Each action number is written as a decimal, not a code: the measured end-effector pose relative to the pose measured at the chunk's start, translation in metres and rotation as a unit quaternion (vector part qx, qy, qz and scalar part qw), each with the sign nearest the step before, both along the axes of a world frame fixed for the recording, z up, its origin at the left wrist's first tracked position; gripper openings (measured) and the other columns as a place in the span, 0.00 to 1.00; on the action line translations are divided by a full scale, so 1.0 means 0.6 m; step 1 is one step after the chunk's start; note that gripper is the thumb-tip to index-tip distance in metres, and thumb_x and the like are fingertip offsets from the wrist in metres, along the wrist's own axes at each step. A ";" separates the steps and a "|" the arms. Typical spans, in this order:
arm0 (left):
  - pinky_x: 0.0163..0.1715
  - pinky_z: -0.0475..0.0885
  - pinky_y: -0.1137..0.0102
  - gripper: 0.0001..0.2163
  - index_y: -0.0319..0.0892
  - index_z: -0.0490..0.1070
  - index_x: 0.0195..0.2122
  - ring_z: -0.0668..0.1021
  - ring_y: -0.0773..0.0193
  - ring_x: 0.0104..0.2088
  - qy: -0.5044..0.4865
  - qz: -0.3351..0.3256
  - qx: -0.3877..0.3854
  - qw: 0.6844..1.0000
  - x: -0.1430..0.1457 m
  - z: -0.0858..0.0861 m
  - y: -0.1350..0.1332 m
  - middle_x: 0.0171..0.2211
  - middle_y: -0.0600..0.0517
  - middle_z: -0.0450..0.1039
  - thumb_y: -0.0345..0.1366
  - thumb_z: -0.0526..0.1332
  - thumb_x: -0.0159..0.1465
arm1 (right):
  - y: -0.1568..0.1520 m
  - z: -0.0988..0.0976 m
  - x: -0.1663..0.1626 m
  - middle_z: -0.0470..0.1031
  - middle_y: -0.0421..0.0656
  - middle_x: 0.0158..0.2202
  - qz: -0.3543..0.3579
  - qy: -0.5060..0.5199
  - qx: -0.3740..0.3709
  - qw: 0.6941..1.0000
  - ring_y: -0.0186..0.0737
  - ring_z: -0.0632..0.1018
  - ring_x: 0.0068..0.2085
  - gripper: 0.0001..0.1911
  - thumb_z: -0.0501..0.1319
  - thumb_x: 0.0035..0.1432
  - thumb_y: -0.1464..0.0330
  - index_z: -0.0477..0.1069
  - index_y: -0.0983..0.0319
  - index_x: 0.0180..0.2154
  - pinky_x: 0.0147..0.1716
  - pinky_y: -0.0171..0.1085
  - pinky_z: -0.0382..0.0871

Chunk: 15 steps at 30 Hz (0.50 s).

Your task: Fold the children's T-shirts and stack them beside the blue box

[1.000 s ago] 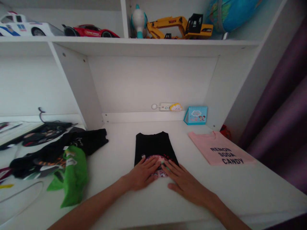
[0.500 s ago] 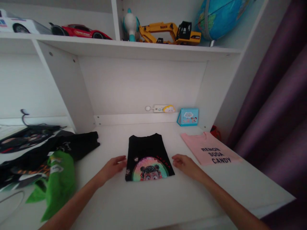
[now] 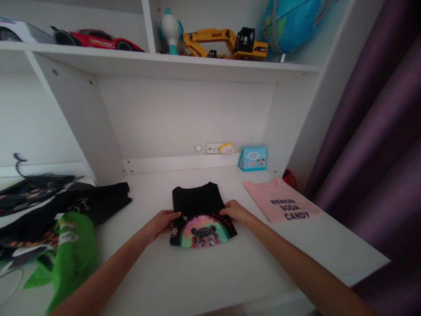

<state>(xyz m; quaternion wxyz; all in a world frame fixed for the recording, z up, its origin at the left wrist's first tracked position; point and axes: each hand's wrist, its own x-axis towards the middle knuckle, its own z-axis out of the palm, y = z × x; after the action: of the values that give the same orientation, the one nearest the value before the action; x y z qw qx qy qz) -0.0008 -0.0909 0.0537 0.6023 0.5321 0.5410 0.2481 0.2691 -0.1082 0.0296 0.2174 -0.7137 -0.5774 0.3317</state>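
A folded black T-shirt point(image 3: 197, 202) with a colourful round print lies in the middle of the white desk, its neckline toward the back. My left hand point(image 3: 163, 223) grips its left edge, thumb on top and fingers under the cloth. On the opposite edge my right hand point(image 3: 237, 211) pinches the fabric the same way, beside the red lettering. To the right lies a folded pink T-shirt point(image 3: 279, 202) with dark lettering, apart from my hand.
A heap of dark clothes point(image 3: 95, 202) and a green garment point(image 3: 74, 245) lies at the left, with a hanger point(image 3: 21, 164) behind. A blue desk calendar point(image 3: 253, 159) and a power strip point(image 3: 213, 148) stand at the back. A shelf point(image 3: 184, 66) with toys overhangs the desk point(image 3: 197, 281).
Both hands have moved inward from beside the black T-shirt and now hold its side edges. The shirt's edges are slightly lifted. The view has shifted a little to the right.
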 end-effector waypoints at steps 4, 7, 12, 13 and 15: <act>0.31 0.70 0.69 0.17 0.38 0.67 0.39 0.76 0.62 0.31 -0.086 -0.027 -0.015 0.996 0.022 0.003 -0.010 0.33 0.48 0.74 0.37 0.64 0.48 | -0.007 0.015 0.016 0.72 0.39 0.21 0.003 -0.038 0.039 0.999 0.32 0.72 0.23 0.07 0.59 0.48 0.67 0.70 0.66 0.27 0.22 0.29 0.60; 0.34 0.71 0.66 0.18 0.39 0.64 0.42 0.76 0.60 0.34 -0.120 -0.013 -0.010 0.993 0.045 -0.004 -0.023 0.36 0.47 0.74 0.33 0.62 0.49 | -0.021 0.037 0.066 0.74 0.45 0.29 -0.015 -0.095 0.082 0.992 0.38 0.74 0.33 0.11 0.57 0.51 0.63 0.70 0.66 0.29 0.30 0.32 0.62; 0.33 0.72 0.66 0.19 0.39 0.61 0.45 0.76 0.59 0.35 -0.095 -0.010 0.012 0.995 0.051 -0.011 -0.029 0.37 0.45 0.73 0.36 0.61 0.53 | -0.073 0.037 0.180 0.68 0.59 0.43 -0.075 -0.329 0.062 0.939 0.55 0.70 0.45 0.23 0.59 0.48 0.60 0.65 0.69 0.42 0.38 0.43 0.61; 0.33 0.72 0.65 0.20 0.39 0.60 0.45 0.76 0.58 0.35 -0.075 -0.009 0.035 0.996 0.045 -0.007 -0.025 0.38 0.45 0.73 0.37 0.61 0.53 | -0.085 0.029 0.194 0.69 0.58 0.42 -0.064 -0.370 0.039 0.926 0.54 0.71 0.43 0.20 0.58 0.49 0.61 0.66 0.68 0.41 0.37 0.42 0.61; 0.34 0.71 0.65 0.23 0.39 0.60 0.47 0.76 0.58 0.35 -0.014 0.023 0.131 0.991 0.034 0.009 -0.011 0.38 0.45 0.72 0.40 0.62 0.51 | -0.104 0.014 0.210 0.71 0.56 0.39 -0.038 -0.405 0.014 0.913 0.51 0.73 0.41 0.14 0.54 0.52 0.68 0.66 0.67 0.41 0.35 0.41 0.62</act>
<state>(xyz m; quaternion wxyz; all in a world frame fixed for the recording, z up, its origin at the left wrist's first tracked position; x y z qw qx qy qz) 0.0193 -0.0976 0.0591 0.5289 0.5905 0.5071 0.3383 0.3950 -0.1707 0.0379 -0.0130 -0.8048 -0.5934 -0.0029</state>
